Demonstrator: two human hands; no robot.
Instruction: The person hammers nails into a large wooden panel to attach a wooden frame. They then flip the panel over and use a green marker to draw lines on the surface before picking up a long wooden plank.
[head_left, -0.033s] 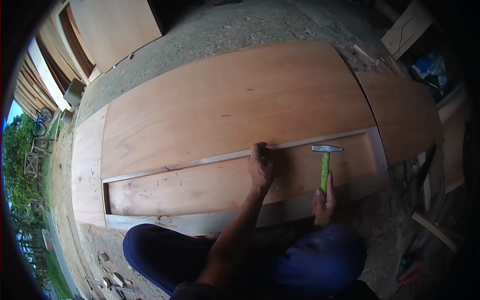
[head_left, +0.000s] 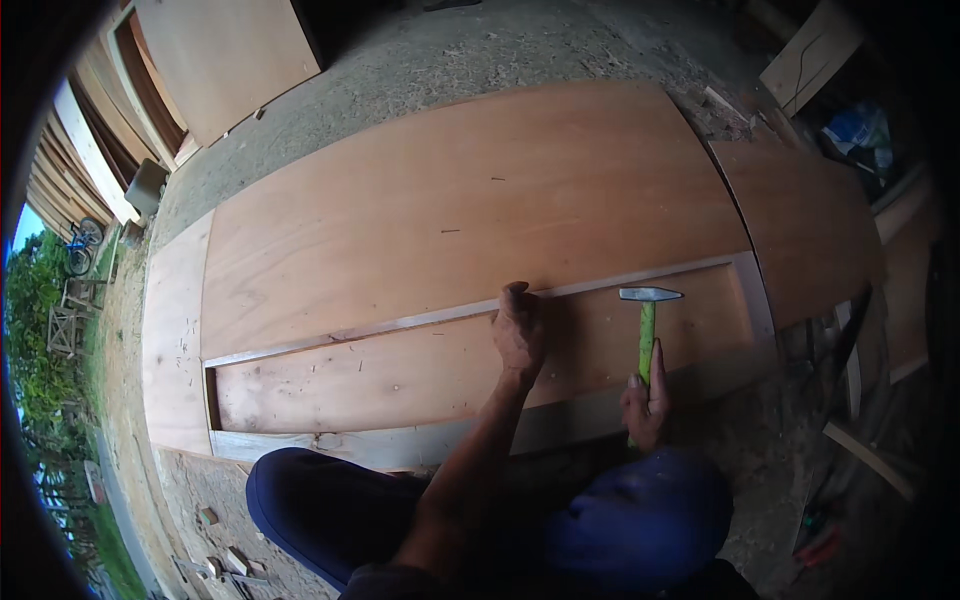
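Observation:
My right hand (head_left: 648, 408) is wrapped round the lime-green handle of a hammer (head_left: 647, 335). Its grey metal head is raised above the recess of a wooden frame (head_left: 400, 323). To the left, my left hand (head_left: 518, 335) is closed at the frame's far rail. What its fingers hold, if anything, is hidden from here. The frame, with long pale rails and a shallow plywood bottom, lies along the near side of a large plywood sheet (head_left: 560, 200). Two loose nails rest on the sheet, one a nail (head_left: 450, 231) beyond my left hand. More small nails are scattered in the recess.
A smaller plywood piece (head_left: 800, 220) adjoins on the right, with offcuts and a blue-and-white bag (head_left: 858, 135) behind it. Several nails lie on the pale board (head_left: 175, 330) at the left. Boards and a panel (head_left: 230, 70) lean at the upper left. Small wood blocks (head_left: 238, 560) lie on the ground.
The hammer and my right hand sit very slightly further left and higher. My left hand keeps its place at the rail.

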